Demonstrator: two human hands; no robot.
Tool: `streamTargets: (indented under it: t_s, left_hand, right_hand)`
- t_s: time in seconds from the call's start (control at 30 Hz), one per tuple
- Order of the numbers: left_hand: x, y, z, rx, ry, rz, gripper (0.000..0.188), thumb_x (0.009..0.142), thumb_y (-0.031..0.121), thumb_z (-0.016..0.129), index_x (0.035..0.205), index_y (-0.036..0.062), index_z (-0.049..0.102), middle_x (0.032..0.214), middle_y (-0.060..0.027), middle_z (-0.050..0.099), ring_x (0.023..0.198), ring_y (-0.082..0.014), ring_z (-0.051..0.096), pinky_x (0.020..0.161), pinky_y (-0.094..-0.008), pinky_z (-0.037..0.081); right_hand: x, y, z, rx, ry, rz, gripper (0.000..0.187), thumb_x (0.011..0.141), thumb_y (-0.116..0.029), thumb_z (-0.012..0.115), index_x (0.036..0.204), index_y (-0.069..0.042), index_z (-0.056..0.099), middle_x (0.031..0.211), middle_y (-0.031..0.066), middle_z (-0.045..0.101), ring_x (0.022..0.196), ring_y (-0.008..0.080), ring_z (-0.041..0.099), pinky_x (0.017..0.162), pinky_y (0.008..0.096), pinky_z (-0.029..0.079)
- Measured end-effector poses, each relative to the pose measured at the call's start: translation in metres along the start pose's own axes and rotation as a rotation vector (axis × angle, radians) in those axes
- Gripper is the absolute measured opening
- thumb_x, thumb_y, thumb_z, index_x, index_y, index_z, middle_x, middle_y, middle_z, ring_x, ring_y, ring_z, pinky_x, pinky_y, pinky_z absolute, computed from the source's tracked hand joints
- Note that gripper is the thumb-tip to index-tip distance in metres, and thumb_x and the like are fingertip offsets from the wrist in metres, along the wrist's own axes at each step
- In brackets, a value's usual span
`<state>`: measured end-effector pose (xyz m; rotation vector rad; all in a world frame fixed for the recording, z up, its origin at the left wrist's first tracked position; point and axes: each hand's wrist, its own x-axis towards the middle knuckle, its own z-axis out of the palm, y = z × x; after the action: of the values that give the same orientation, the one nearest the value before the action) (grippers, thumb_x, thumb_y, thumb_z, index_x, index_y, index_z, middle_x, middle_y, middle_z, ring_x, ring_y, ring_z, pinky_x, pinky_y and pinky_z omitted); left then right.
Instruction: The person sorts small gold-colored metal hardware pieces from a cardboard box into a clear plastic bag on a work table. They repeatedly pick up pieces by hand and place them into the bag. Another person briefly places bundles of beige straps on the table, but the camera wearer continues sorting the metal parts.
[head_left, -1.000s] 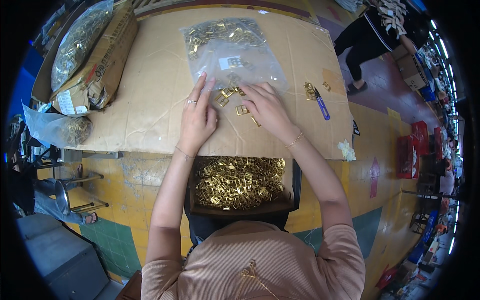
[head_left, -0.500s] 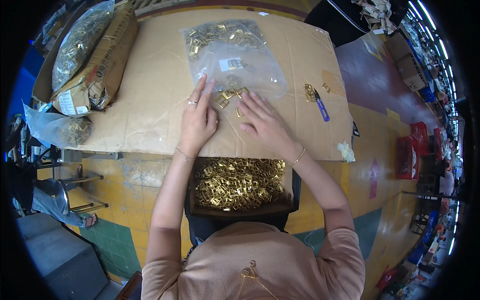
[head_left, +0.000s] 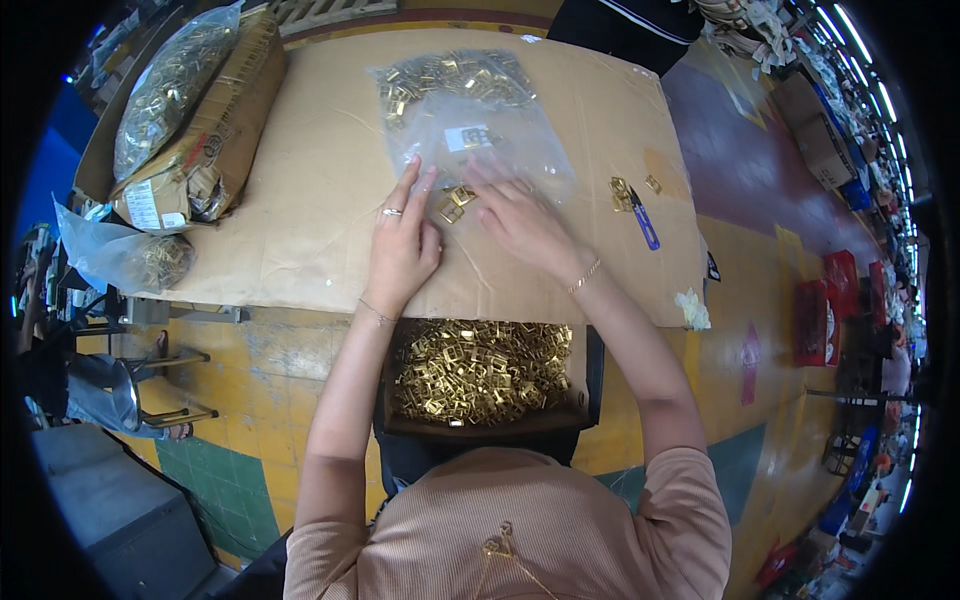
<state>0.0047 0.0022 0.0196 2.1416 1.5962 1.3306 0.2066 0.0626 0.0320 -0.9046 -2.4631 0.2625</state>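
Note:
Both hands rest over the cardboard-covered table at the near edge of a clear plastic bag (head_left: pixel 540 150). My left hand (head_left: pixel 402 240) lies with fingers stretched out, its fingertips at the bag's near-left edge. My right hand (head_left: pixel 522 222) has its fingers spread, the tips on or over the bag. Between them lie a few gold metal buckles (head_left: pixel 452 212), partly covered by my right fingers. More gold buckles (head_left: pixel 460 78) fill the far end of the bag, near a white label. Below the table edge, an open box holds a heap of gold buckles (head_left: pixel 480 370).
At the right lie a small group of buckles (head_left: pixel 620 194) and thread snips (head_left: pixel 643 222) with a purple-blue handle. On the left stand a worn carton (head_left: pixel 225 125), a full bag of buckles (head_left: pixel 170 95) and a smaller bag (head_left: pixel 150 258). A stool (head_left: pixel 125 390) is at lower left.
My right hand has slid a little left and away from me, onto the bag's near edge, now covering some of the loose buckles. The left hand stays nearly in place.

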Motion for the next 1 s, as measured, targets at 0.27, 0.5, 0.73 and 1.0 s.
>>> streamTargets:
  t_s: [0.27, 0.5, 0.73, 1.0]
  left_hand:
    - [-0.002, -0.002, 0.001, -0.040, -0.044, -0.076, 0.069, 0.080, -0.004, 0.053, 0.148, 0.0086, 0.047, 0.154, -0.0189, 0.042, 0.132, -0.0385, 0.050, 0.110, -0.0443, 0.040]
    - [0.001, 0.001, -0.001, 0.008, 0.011, 0.002, 0.069, 0.080, -0.004, 0.053, 0.148, 0.0088, 0.047, 0.154, -0.0192, 0.042, 0.131, -0.0388, 0.051, 0.110, -0.0445, 0.041]
    - [0.000, -0.001, 0.000, -0.029, -0.002, -0.029, 0.069, 0.080, -0.005, 0.054, 0.147, 0.0086, 0.047, 0.154, -0.0198, 0.042, 0.129, -0.0397, 0.052, 0.107, -0.0447, 0.044]
    - [0.000, 0.001, 0.000, -0.044, -0.022, -0.063, 0.069, 0.080, -0.006, 0.054, 0.147, 0.0088, 0.048, 0.154, -0.0192, 0.042, 0.129, -0.0399, 0.052, 0.107, -0.0449, 0.044]
  right_hand:
    - [-0.017, 0.013, -0.023, 0.176, -0.057, 0.155, 0.058, 0.091, -0.020, 0.066, 0.146, -0.013, 0.050, 0.137, 0.0132, 0.059, 0.129, 0.0337, 0.050, 0.112, 0.0456, 0.038]
    - [-0.003, 0.016, -0.022, 0.157, -0.136, 0.049, 0.060, 0.091, -0.017, 0.066, 0.148, -0.016, 0.049, 0.135, 0.0112, 0.061, 0.124, 0.0305, 0.052, 0.110, 0.0422, 0.039]
    - [0.003, 0.022, -0.033, 0.312, -0.148, 0.079, 0.037, 0.095, -0.013, 0.061, 0.132, -0.011, 0.063, 0.115, 0.0098, 0.069, 0.112, 0.0271, 0.059, 0.101, 0.0372, 0.045]
    - [-0.013, 0.023, -0.027, 0.271, -0.054, 0.122, 0.032, 0.092, -0.017, 0.068, 0.122, -0.010, 0.068, 0.114, 0.0099, 0.063, 0.108, 0.0278, 0.059, 0.097, 0.0380, 0.047]
